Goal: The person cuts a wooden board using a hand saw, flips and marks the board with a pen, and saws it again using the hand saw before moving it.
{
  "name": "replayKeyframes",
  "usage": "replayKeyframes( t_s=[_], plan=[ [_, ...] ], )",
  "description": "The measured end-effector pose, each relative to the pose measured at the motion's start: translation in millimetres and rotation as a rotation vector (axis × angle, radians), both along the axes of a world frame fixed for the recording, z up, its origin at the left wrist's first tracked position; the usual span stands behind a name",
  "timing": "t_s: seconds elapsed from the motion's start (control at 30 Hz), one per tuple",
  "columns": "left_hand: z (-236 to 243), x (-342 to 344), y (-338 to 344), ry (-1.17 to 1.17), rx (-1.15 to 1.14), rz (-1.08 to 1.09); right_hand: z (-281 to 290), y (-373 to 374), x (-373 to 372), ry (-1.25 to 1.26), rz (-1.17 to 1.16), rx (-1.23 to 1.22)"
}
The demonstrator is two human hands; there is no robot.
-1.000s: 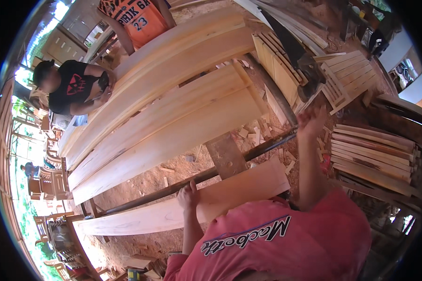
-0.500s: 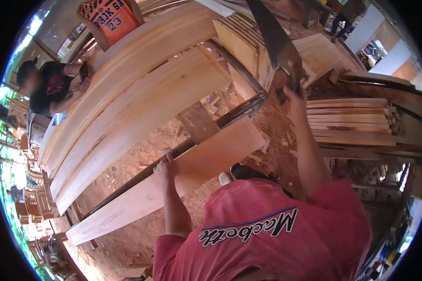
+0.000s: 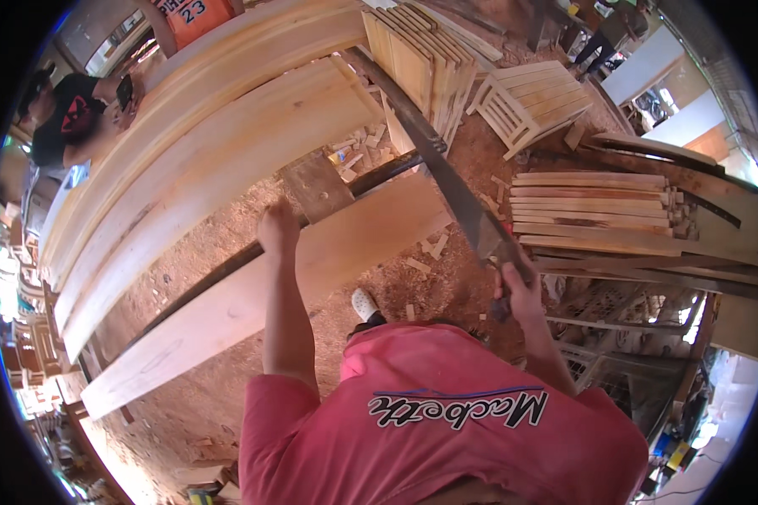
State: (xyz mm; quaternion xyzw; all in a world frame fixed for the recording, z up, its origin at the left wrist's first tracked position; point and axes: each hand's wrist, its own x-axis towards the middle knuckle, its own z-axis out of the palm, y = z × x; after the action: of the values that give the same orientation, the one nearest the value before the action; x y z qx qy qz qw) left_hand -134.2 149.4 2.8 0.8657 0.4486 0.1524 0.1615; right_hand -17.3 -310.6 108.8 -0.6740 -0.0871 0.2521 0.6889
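Down and in toward the body came the handsaw (image 3: 456,195) over that last half second, its blade dropping from overhead to beside the near right end of the long board (image 3: 366,225) — and from my remote seat I watched the right hand (image 3: 518,288) come with it, fingers wrapped closed around the handle. Blade and board end lay close together in view, though I couldn't tell whether they touched. Over at the board's far edge, the left hand (image 3: 280,225) had its fingers curled in; their tips were hidden from me, so I couldn't say whether they gripped the wood or merely rested there. Long and pale, the board stretched from near the saw to the lower left, running alongside a dark bar (image 3: 385,178). What worried me was the leverage: if that left hand was only resting, a knock from the blade at the end could have twisted the board. Teeth were another concern — a careless sweep back could have nicked the board's corner. Underfoot, loose wood scraps (image 3: 417,266) lay near a white shoe (image 3: 365,305), and a slip there might have jerked the saw sideways.
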Motion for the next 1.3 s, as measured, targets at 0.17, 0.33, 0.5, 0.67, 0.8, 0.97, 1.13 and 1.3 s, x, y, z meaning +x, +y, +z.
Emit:
replayKeyframes(
  t_s=[0.17,0.33,0.5,0.67,0.8,0.97,1.13,1.3],
  plan=[
    [12,129,-79,-0.043,-0.318,-0.287,0,-8,-11,-0.225,0.135,-0.278],
    [-18,175,-119,0.174,-0.299,-0.212,-9,-34,-20,-0.488,0.200,-0.249],
    [-15,170,-134,0.406,-0.313,-0.264,-4,-61,-30,-0.307,0.248,-0.279],
    [7,166,-148,0.462,-0.324,-0.250,6,-65,-35,-0.357,0.229,-0.297],
    [6,165,-150,0.461,-0.310,-0.248,5,-65,-36,-0.396,0.251,-0.344],
    [-1,166,-150,0.441,-0.289,-0.231,20,-82,-49,-0.355,0.252,-0.350],
    [2,166,-151,0.465,-0.290,-0.227,13,-67,-38,-0.410,0.229,-0.315],
    [4,166,-151,0.442,-0.309,-0.225,-4,-55,-30,-0.338,0.208,-0.298]
  ],
)
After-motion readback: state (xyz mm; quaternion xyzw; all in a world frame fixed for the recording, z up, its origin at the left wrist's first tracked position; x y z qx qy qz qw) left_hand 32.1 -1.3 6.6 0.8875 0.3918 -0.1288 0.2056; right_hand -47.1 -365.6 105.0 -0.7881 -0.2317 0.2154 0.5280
